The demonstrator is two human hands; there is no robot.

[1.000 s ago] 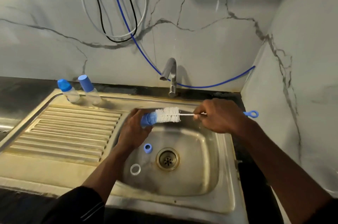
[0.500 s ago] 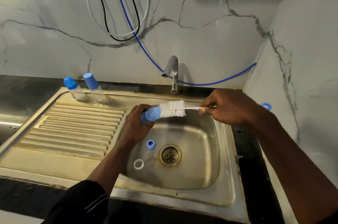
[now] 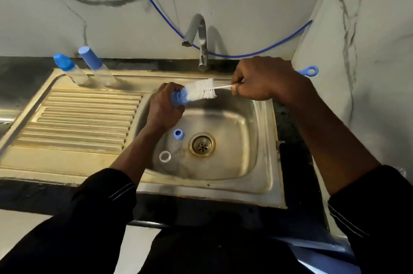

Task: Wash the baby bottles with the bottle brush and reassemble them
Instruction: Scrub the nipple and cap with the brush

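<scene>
In the head view, the step in hand looks to be scrubbing a loose part. The left hand (image 3: 164,110) curls its fingers round a blue cap (image 3: 180,97) above the far left edge of the sink (image 3: 267,139), while the right hand (image 3: 266,79) pinches the thin stem of the bottle brush (image 3: 202,92) between thumb and fingertips. The brush lies nearly level, long axis left to right — bristle head pointing left into the cap's mouth, blue loop end showing beyond the right hand. A blue ring (image 3: 178,134) and a white ring (image 3: 165,156) lie in the basin near the drain, and two capped bottles (image 3: 96,65) stand far left on the drainboard. The next move probably calls for short twisting strokes with the cap held steady — then the rings.
</scene>
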